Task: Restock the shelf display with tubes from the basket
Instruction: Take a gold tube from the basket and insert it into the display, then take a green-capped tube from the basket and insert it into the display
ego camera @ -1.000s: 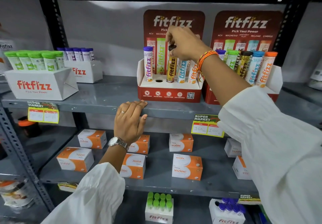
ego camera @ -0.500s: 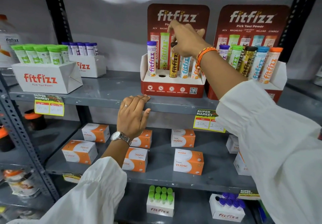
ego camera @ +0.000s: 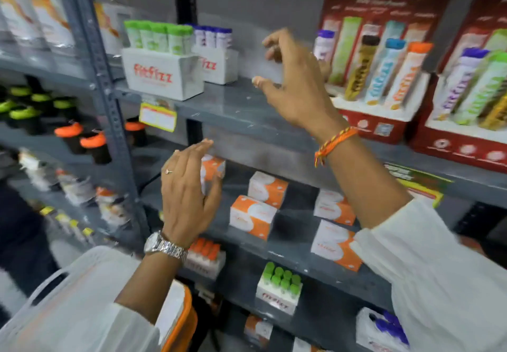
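The red fitfizz display [ego camera: 378, 129] stands on the grey shelf [ego camera: 241, 110] at the right, blurred. It holds a purple-capped tube [ego camera: 323, 46], a black-capped gold tube [ego camera: 362, 69], a blue tube [ego camera: 384, 74] and an orange tube [ego camera: 408, 77]. My right hand [ego camera: 296, 83] hovers just left of the display, fingers spread, holding nothing. Lower down, my left hand [ego camera: 189, 187] is open in the air just below the shelf's front edge. The white basket [ego camera: 33, 305] with a handle slot sits at the bottom left; its contents are hidden.
A second red display [ego camera: 461, 148] stands at the far right. White fitfizz boxes with green [ego camera: 162, 73] and purple tubes [ego camera: 216, 63] sit left on the shelf. Orange boxes [ego camera: 252, 214] lie on the shelf below. A grey upright [ego camera: 109, 121] divides off bottles [ego camera: 93, 143] at the left.
My right hand let go of the black-capped tube in the display and drew back to the left, open. My left hand came off the shelf edge. The view swung left and down.
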Tool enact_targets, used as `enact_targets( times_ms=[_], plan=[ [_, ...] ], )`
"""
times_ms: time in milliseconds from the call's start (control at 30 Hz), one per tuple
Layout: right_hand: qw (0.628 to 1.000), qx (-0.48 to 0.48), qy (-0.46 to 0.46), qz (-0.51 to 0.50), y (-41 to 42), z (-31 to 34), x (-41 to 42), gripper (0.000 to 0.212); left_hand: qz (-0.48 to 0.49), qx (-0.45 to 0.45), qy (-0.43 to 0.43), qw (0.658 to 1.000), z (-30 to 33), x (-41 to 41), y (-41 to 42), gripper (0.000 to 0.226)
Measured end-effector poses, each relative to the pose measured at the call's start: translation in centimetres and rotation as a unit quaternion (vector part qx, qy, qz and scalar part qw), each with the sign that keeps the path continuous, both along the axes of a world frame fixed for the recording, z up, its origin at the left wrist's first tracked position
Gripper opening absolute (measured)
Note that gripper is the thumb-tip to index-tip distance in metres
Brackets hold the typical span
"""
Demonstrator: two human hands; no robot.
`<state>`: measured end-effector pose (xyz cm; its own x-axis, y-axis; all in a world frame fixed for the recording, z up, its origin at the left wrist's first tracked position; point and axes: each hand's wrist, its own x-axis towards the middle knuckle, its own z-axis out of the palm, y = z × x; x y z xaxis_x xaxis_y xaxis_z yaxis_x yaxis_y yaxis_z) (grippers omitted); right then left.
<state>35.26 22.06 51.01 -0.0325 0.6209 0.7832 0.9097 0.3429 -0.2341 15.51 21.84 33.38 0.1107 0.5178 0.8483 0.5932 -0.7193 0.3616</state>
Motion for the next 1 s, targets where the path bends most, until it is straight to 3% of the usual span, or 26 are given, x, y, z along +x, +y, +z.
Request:
enact_targets(
  times_ms=[167,267,500,700,867,1000],
  plan=[
    [0.986,-0.106,-0.009,0.132,1.3,-10.0,-8.7,0.044,0.084,-0.126,-0.015,0.988,-7.7,-8.0,-3.9,0.046],
    [0.958,-0.200,-0.014,0.206,2.2,-17.6,-13.8,0.042,0.144,-0.242,-0.016,0.960,-14.5,-11.8,-7.6,0.045],
    [0.822,-0.452,-0.110,0.327,1.1,-33.0,-22.4,0.041,0.183,-0.402,-0.008,0.897,-26.1,-15.9,-17.7,0.036],
    [0.746,-0.530,-0.174,0.363,-0.8,-40.7,-29.3,0.043,0.221,-0.425,0.008,0.878,-28.9,-16.9,-21.9,0.029],
    [0.696,-0.581,-0.162,0.389,-1.7,-44.4,-33.2,0.051,0.217,-0.427,0.059,0.876,-30.0,-17.4,-22.5,0.025],
    [0.680,-0.605,-0.160,0.382,-2.1,-46.0,-35.3,0.057,0.216,-0.445,0.106,0.863,-30.3,-17.6,-22.1,0.018]
  ],
)
